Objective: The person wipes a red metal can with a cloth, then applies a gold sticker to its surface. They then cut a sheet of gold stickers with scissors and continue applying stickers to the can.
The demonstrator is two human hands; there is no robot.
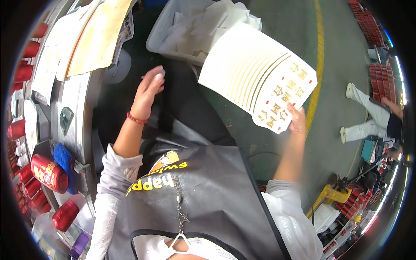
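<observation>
My right hand [297, 120] grips the lower edge of a white sheet [255, 76] printed with gold stripes and gold and red characters, held up over the floor. My left hand [147, 92], with a red bracelet at the wrist, is raised above my lap with fingers together, and a small white scrap [159, 76] shows at its fingertips. Just beyond both hands stands a grey plastic bin [162, 32] full of crumpled white paper. I wear a dark apron with yellow lettering.
A metal workbench [80, 104] runs along the left, carrying red cylindrical cans [48, 173], a blue cloth [65, 158] and cream sheets [93, 37]. A yellow floor line [320, 47] crosses the concrete. Another person [375, 117] in white trousers crouches at the right beside stacked red goods.
</observation>
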